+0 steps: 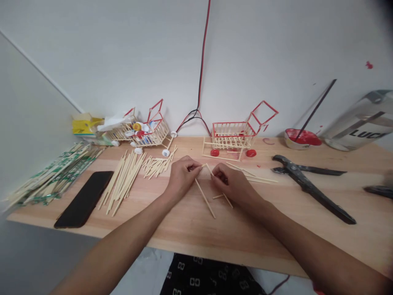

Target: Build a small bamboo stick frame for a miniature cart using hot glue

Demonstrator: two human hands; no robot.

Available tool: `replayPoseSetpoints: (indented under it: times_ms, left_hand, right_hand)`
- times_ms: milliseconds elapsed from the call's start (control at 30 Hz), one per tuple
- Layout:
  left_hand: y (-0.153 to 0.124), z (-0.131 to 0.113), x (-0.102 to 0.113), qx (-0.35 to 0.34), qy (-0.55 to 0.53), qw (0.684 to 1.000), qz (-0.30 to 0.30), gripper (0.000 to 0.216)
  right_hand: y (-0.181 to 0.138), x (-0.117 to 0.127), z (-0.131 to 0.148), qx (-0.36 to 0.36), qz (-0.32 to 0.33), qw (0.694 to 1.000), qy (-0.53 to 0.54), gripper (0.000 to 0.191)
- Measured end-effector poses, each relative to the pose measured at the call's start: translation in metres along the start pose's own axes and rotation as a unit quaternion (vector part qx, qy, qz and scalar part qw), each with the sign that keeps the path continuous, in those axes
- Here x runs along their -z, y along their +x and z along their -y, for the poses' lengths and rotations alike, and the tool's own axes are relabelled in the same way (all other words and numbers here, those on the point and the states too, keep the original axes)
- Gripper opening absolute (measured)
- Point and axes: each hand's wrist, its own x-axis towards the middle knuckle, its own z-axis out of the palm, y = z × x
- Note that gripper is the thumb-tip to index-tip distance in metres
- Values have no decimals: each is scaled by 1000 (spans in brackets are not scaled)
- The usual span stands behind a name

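My left hand [181, 177] and my right hand [231, 182] meet over the middle of the wooden table [233, 229]. Each pinches an end of short pale wooden sticks [207, 166] held between them, fingers closed. A longer loose stick [205, 198] lies on the table just below the hands, with two short pieces [223, 198] beside it. A small stick cart with red trim and red wheels [236, 137] stands behind the hands.
A pile of bare sticks [123, 180] and wrapped chopsticks [55, 174] lie at left beside a black phone [84, 198]. Another stick cart [147, 129] holds bottle caps. Black pliers [310, 186], a red paint bowl [299, 138] and a silver can [362, 121] sit right.
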Motion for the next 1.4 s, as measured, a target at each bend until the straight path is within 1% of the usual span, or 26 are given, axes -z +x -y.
replayPoseSetpoints:
  times_ms: [533, 1000, 1400]
  left_hand:
    - [1, 1, -2, 6, -18, 1000, 9, 9]
    - [1, 2, -1, -8, -8, 1000, 9, 10]
    - [-1, -1, 1, -14, 10, 1000, 7, 10]
  right_hand:
    - [0, -1, -3, 17, -3, 1000, -9, 8]
    - [-2, 0, -2, 10, 1, 1000, -11, 6]
    - [-2, 0, -4, 25, -5, 1000, -8, 7]
